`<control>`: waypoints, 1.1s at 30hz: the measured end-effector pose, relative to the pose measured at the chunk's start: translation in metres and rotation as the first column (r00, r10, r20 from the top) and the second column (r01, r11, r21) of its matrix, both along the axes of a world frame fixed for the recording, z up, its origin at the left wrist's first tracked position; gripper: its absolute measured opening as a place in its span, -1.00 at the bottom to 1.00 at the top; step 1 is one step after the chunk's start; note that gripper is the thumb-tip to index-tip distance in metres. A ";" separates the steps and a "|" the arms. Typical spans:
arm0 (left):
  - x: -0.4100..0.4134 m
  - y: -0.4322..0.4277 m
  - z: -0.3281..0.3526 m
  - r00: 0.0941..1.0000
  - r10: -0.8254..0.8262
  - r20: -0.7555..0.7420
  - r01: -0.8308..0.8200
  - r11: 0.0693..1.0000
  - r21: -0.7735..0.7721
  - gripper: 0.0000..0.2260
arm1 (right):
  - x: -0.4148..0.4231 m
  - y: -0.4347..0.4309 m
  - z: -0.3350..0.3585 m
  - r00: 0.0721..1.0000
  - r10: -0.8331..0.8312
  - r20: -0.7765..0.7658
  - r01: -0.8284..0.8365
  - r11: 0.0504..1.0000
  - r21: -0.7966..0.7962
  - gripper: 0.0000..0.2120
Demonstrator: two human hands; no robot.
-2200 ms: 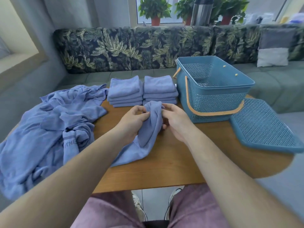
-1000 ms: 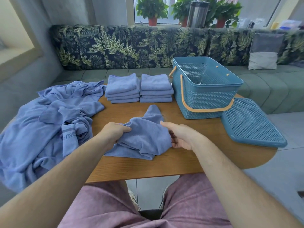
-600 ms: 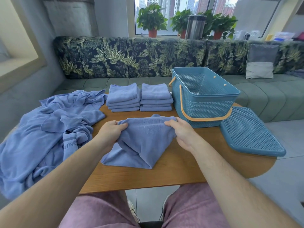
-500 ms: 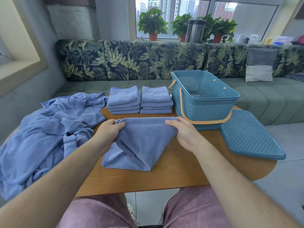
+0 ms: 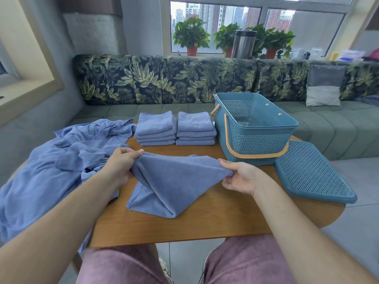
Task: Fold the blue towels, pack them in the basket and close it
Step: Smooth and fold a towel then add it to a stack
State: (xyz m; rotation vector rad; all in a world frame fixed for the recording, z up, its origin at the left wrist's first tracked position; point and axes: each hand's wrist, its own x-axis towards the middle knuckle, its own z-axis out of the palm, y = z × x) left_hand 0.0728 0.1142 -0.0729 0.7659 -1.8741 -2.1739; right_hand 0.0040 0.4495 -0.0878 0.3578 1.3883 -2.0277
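Two knees in mauve shorts sit at the near edge of a wooden table [image 5: 205, 224]. Two bare forearms reach over it. The left hand [image 5: 121, 163] pinches one top corner of a blue towel [image 5: 176, 181] between thumb and fingers, and the right hand [image 5: 239, 177] pinches the other. The top edge is stretched between them, and the lower part rests on the table.

To the left, a heap of unfolded blue towels [image 5: 51, 171] spills over the table's edge. Behind the held towel stand two stacks of folded towels, the left stack [image 5: 155, 128] and the right stack [image 5: 194, 128], with about four in each. Just right of them stands one open teal basket [image 5: 254, 140] with an orange handle. Its one lid [image 5: 311, 173] lies flat beside it.

Beyond is a leaf-print sofa [image 5: 164, 78] with one grey cushion [image 5: 324, 88]. Three potted plants [image 5: 191, 35] and one steel flask [image 5: 244, 44] stand on the windowsill.
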 end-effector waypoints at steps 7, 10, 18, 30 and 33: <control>0.008 0.009 0.011 0.999 -0.049 -0.017 0.051 0.981 0.188 -0.82 | 0.007 0.004 0.009 0.933 0.155 -0.324 -0.108 0.981 0.159 -0.83; 0.003 0.005 0.033 0.992 -0.021 -0.124 0.045 0.981 0.187 -0.81 | -0.004 0.005 0.038 0.873 0.042 -0.486 0.028 0.990 0.137 -0.84; 0.002 -0.014 0.130 0.880 -0.012 -0.476 0.058 0.995 0.082 -0.75 | -0.024 -0.002 0.160 0.681 0.004 -0.732 0.173 0.971 0.166 -0.85; 0.038 -0.011 0.204 0.802 -0.059 -0.595 0.120 0.991 0.064 -0.62 | 0.005 -0.004 0.243 0.551 -0.050 -0.833 0.291 0.947 0.135 -0.90; 0.043 -0.011 0.206 0.756 0.018 -0.654 0.087 0.988 0.127 -0.61 | 0.017 0.000 0.251 0.529 -0.070 -0.846 0.328 0.936 0.128 -0.82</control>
